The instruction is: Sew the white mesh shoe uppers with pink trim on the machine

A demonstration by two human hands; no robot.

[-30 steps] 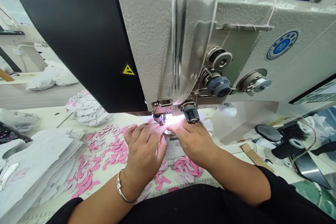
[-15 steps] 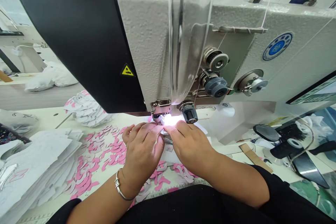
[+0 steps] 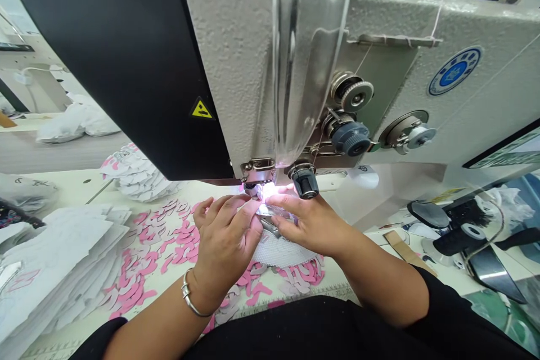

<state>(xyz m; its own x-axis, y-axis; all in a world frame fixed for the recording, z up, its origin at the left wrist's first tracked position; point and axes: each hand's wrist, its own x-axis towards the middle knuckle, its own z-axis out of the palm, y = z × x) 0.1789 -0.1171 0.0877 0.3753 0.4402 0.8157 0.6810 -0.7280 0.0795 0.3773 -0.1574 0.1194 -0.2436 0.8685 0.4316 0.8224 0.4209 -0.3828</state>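
Note:
A sewing machine stands before me, its lamp glaring around the presser foot. Under the foot lies a white textured fabric piece, spreading toward me. My left hand is at the left of the foot, thumb and index finger pinched together at the fabric's edge. At the right, my right hand rests on the fabric with thumb and fingers apart, gripping nothing. Glare and my fingers hide the needle and the exact stitching spot.
Small pink and grey curved cut pieces lie scattered left of and below the hands. Stacked white panels are on the left, another layered pile behind. A black thread spool and a cardboard strip lie right.
My right hand has loosened from a closed press beside the foot; its thumb and fingers have spread, and more white fabric shows below. The left hand stays nearly in place. The view has shifted slightly.

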